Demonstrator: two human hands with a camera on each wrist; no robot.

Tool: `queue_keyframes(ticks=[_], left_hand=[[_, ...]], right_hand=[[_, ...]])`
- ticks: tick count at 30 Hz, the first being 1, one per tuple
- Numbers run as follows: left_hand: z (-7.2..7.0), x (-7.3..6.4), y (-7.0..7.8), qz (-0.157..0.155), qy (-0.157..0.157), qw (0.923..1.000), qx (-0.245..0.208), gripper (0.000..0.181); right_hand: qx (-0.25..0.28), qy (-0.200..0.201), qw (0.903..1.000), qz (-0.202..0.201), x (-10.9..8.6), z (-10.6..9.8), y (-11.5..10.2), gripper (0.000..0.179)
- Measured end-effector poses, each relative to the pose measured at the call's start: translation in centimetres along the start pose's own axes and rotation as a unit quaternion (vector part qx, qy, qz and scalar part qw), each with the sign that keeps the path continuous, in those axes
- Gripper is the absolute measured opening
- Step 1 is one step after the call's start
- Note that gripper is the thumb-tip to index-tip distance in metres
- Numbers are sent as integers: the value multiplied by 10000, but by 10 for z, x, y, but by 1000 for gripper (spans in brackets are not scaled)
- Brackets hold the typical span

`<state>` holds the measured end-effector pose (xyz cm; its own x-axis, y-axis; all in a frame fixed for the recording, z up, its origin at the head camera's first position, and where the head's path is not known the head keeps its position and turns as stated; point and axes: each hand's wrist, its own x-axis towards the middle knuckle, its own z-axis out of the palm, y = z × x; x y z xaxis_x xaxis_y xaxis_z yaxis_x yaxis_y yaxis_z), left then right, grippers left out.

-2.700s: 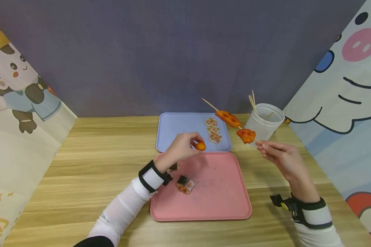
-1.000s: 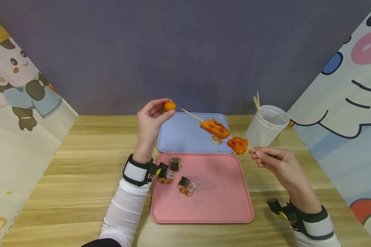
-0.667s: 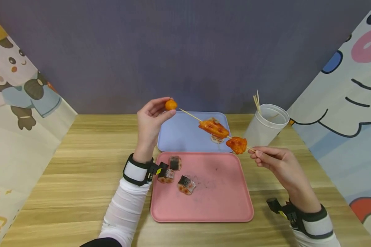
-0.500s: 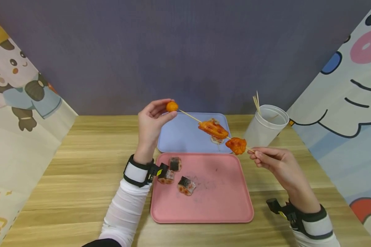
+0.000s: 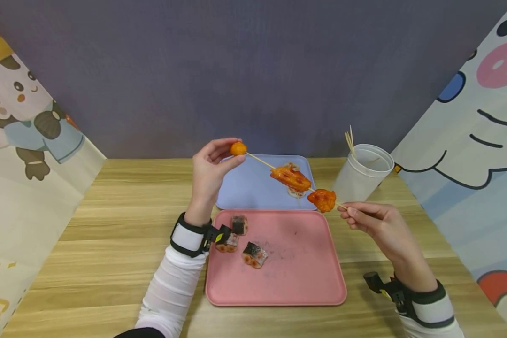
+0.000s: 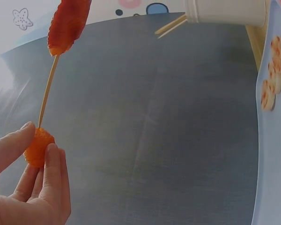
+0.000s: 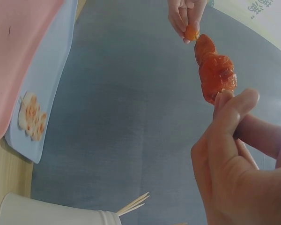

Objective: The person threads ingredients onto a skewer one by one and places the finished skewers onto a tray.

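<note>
My left hand point(image 5: 210, 169) pinches a small orange ball point(image 5: 238, 149) between thumb and fingers, above the back left of the blue tray. The tip of a thin wooden skewer point(image 5: 259, 160) meets the ball; in the left wrist view the stick point(image 6: 48, 91) runs up to it. How deep the tip sits is hidden. My right hand point(image 5: 378, 223) pinches the skewer's other end. Along the stick are a long glazed piece like a chicken wing point(image 5: 291, 177) and, nearer my right hand, a reddish-orange chunk point(image 5: 322, 200). The right wrist view shows that glazed chunk point(image 7: 217, 75) just beyond my fingertips.
A pink tray point(image 5: 295, 281) holds dark-topped sushi-like pieces point(image 5: 255, 255) at its left. Behind it, the blue tray point(image 5: 249, 190) bears a skewer of pale round slices point(image 7: 33, 117), partly covered in the head view. A white cup point(image 5: 361, 173) with bare skewers point(image 5: 349, 142) stands back right.
My left hand lifted the orange ball from over the trays to the upper left, then brought it rightward until it met the skewer tip. The right hand shifted slightly, lowering the skewer.
</note>
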<state>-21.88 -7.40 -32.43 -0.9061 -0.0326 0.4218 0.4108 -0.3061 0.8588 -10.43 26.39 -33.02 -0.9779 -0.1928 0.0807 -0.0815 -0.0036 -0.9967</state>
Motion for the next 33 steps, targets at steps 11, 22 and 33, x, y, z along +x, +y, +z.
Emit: queue_keyframes(ticks=[11,22,33], left_hand=[[2,-2,0,-52,-259,9996,-90,35],[3,-1,-2,-929,-761,9842,-1298,27],[3,-3,-2,-1402,-830,9734,-1609,19]], right_hand=[[-7,9,10000,-53,0,0,1,27],[76,-74,9999,-35,0,0,1,27],[-50,-29,10000,-34,-2,1,0,29]])
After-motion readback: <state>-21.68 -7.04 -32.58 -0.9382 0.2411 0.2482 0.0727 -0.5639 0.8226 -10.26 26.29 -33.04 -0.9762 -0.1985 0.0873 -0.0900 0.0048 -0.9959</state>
